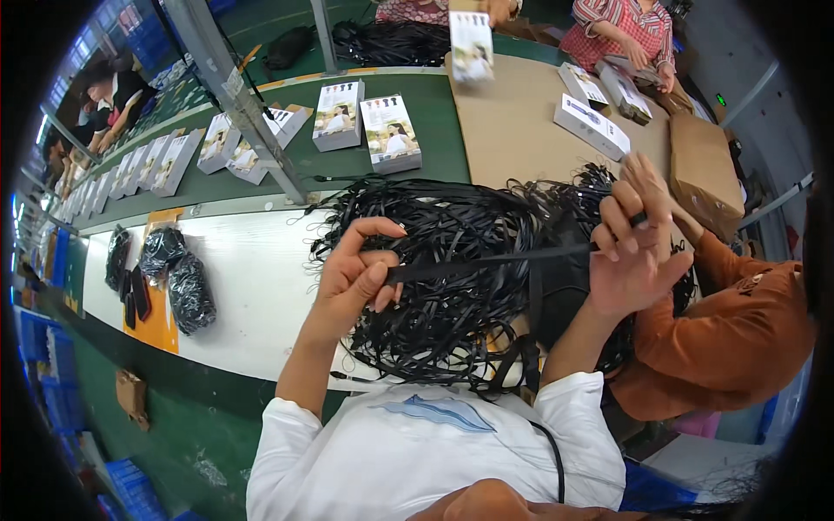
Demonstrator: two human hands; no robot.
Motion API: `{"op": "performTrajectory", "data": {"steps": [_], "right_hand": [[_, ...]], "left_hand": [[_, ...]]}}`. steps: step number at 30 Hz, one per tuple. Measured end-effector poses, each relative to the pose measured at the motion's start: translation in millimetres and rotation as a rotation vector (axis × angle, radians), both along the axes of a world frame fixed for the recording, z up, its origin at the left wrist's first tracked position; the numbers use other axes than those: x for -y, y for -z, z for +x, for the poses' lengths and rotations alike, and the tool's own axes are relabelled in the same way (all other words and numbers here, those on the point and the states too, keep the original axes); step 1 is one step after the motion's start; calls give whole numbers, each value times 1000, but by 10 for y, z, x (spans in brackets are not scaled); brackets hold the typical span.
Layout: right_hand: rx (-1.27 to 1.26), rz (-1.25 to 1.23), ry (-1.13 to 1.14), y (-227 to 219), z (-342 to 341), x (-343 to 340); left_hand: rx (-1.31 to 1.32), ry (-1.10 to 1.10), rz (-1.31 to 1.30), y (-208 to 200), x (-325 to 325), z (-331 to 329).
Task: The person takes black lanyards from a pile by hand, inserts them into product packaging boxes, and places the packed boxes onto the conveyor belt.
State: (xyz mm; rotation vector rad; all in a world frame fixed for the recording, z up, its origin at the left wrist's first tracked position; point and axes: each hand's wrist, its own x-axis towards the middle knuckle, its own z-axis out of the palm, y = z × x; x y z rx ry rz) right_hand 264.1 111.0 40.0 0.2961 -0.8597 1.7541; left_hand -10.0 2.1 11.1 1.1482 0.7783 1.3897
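Stretched nearly level between my hands is a flat black strap (495,258). My left hand (352,273) pinches one end between thumb and fingers. My right hand (630,256) has curled fingers at the other end, its thumb standing apart. Beneath the strap, a big tangled heap of black straps (434,321) covers the middle of the white table (248,260). Small light-coloured ends show among the heap. Part of the right-hand grip is hidden by the fingers.
Bagged black bundles (189,291) lie left on an orange sheet. Printed boxes (391,135) line the green belt (434,108) beyond. A co-worker in an orange top (730,330) reaches in close at my right. Another person holds a box (472,48) across the belt. A metal post (230,87) rises far left.
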Motion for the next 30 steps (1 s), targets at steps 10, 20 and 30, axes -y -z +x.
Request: {"op": "performTrajectory", "data": {"steps": [10, 20, 30], "right_hand": [[691, 465, -198, 995, -903, 433], [436, -360, 61, 1189, -707, 262], [37, -687, -211, 1375, -243, -999]], "left_hand": [[-498, 108, 27, -263, -83, 491], [-766, -333, 102, 467, -165, 519], [-456, -418, -24, 1318, -359, 692]]}}
